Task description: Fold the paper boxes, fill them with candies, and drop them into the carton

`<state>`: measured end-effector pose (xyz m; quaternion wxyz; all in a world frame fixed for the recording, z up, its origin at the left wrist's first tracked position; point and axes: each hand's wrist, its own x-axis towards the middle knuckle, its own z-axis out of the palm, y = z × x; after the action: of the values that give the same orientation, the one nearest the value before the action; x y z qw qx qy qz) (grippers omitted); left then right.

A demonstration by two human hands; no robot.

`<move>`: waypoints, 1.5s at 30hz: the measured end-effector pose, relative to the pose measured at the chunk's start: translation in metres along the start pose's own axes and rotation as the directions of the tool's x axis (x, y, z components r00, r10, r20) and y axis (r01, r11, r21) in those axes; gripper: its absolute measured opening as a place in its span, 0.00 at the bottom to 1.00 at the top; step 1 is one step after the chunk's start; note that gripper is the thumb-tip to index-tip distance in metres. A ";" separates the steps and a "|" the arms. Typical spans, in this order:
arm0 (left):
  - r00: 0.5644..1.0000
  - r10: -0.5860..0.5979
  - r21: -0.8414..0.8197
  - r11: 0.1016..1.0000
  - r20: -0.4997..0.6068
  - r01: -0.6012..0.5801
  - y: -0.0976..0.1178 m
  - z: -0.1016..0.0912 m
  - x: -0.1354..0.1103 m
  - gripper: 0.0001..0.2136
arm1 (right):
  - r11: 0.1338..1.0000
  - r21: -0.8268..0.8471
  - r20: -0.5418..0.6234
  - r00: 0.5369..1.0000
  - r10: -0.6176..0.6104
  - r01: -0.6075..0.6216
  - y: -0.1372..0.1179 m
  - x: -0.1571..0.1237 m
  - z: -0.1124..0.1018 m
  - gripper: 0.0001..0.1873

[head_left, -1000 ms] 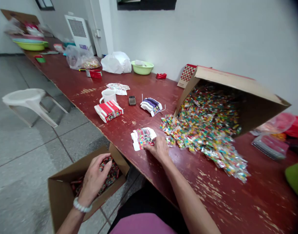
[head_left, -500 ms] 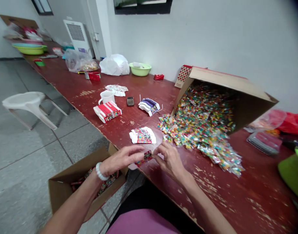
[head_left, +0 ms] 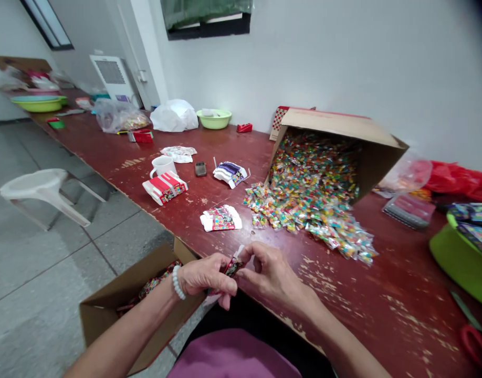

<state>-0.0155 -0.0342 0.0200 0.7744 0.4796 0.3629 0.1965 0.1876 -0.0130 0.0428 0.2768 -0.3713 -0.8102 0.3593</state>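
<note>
My left hand (head_left: 205,274), with a bead bracelet at its wrist, is closed around a small printed candy box (head_left: 233,266) over the table's front edge. At the box's upper end, the bent thumb and fingers of my right hand (head_left: 269,266) close on it beside a raised white flap. Just beyond my hands lies a fanned stack of flat printed boxes (head_left: 222,218). A heap of small clear candy packets (head_left: 304,202) spills from a tipped cardboard carton (head_left: 343,126). Below my left forearm stands an open carton (head_left: 103,315) with colourful printed boxes inside.
On the red table (head_left: 178,210) are a banded bundle of boxes (head_left: 165,187), a white mug (head_left: 164,166), a purple-printed stack (head_left: 230,174) and a dark small device (head_left: 200,169). Scissors (head_left: 475,336) and a green basin (head_left: 459,262) are at right; a white stool (head_left: 40,184) at left.
My hands have drawn the small box closer to my body and tilted it more upright; a white flap now shows at its top. The view has shifted to the right.
</note>
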 end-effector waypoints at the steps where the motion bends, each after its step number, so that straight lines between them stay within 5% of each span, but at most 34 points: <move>1: 1.000 -0.013 -0.017 1.000 0.013 0.014 0.001 0.002 0.000 0.12 | 0.999 0.038 0.002 0.999 0.033 -0.033 0.000 -0.002 0.000 0.10; 10: 0.997 -0.057 -0.034 0.998 0.046 0.058 0.010 0.022 0.007 0.13 | 0.989 0.144 -0.026 1.000 0.012 -0.008 -0.005 -0.023 -0.013 0.08; 15: 0.995 -0.079 0.062 0.995 0.064 0.076 0.021 0.030 0.006 0.12 | 0.944 0.300 0.203 0.976 0.078 -0.138 0.000 -0.034 -0.018 0.04; 18: 0.991 -0.118 0.029 0.993 0.070 0.116 0.021 0.038 0.008 0.11 | 0.901 0.410 0.242 0.969 0.039 -0.139 0.007 -0.039 -0.016 0.09; 21: 0.992 -0.130 -0.003 0.992 0.008 0.130 0.021 0.047 0.009 0.11 | 0.876 0.471 0.170 0.985 0.027 -0.105 0.009 -0.040 -0.012 0.11; 24: 0.987 -0.075 -0.002 0.997 -0.144 0.076 0.023 0.054 0.009 0.11 | 0.918 0.391 -0.048 0.994 0.101 -0.074 0.007 -0.040 -0.005 0.12; 27: 0.974 0.013 -0.059 0.998 -0.227 -0.027 0.020 0.058 0.012 0.14 | 0.924 0.358 -0.290 0.925 0.246 -0.134 0.007 -0.038 0.005 0.24; 29: 0.968 0.052 -0.094 0.993 -0.245 -0.077 0.015 0.061 0.015 0.15 | 0.884 0.427 -0.308 0.889 0.339 -0.189 0.011 -0.037 0.010 0.25; 31: 0.957 0.075 -0.111 0.988 -0.280 -0.110 0.009 0.064 0.019 0.16 | 0.848 0.499 -0.268 0.899 0.348 -0.179 0.015 -0.036 0.012 0.13; 35: 0.887 0.220 0.025 0.973 -0.407 -0.230 0.003 0.068 0.025 0.14 | 0.851 0.509 -0.295 0.903 0.312 -0.128 0.022 -0.037 0.008 0.14; 40: 0.719 0.371 0.191 0.927 -0.588 -0.322 -0.005 0.072 0.023 0.25 | 0.843 0.510 -0.284 0.892 0.350 -0.168 0.027 -0.037 0.006 0.12; 45: 0.680 0.383 0.132 0.911 -0.626 -0.391 -0.011 0.080 0.022 0.29 | 0.708 0.700 -0.287 0.872 0.397 -0.092 0.029 -0.039 0.025 0.25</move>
<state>0.0589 -0.0725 0.0243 0.5478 0.4446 0.4934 0.5087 0.2036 -0.0402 -0.0020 0.5055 -0.4221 -0.4907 0.5706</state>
